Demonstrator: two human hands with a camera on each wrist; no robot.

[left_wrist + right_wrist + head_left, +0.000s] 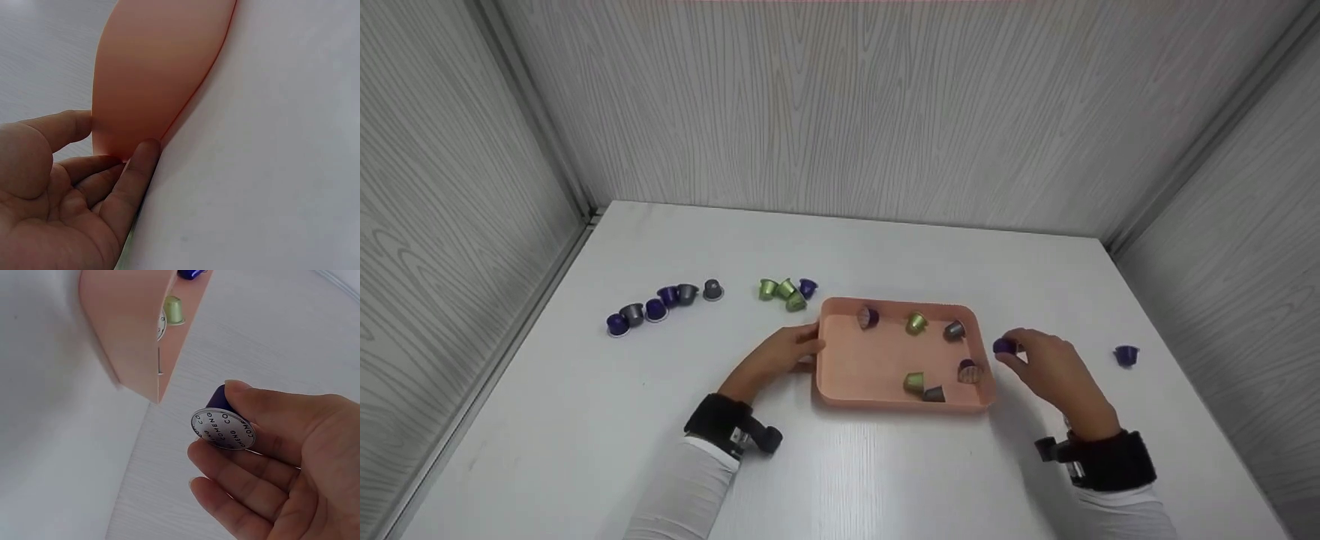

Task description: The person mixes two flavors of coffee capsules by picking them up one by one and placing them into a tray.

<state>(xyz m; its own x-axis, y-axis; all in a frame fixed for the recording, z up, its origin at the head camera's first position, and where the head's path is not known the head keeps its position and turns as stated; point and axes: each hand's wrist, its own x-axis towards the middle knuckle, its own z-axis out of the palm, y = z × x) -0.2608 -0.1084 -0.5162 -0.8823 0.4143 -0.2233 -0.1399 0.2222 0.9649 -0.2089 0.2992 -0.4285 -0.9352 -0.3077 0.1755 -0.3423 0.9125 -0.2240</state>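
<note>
Left hand [780, 352]: fingers grip the pink tray [851, 369], seemingly steadying it! | Right hand [1046, 366]: fingers pinch a purple capsule [1003, 346], probably for fine control | tray near those fingertips

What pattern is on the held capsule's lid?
Repeated dark "COMENG" lettering on a pale lid; clearest in the right wrist view.
</note>
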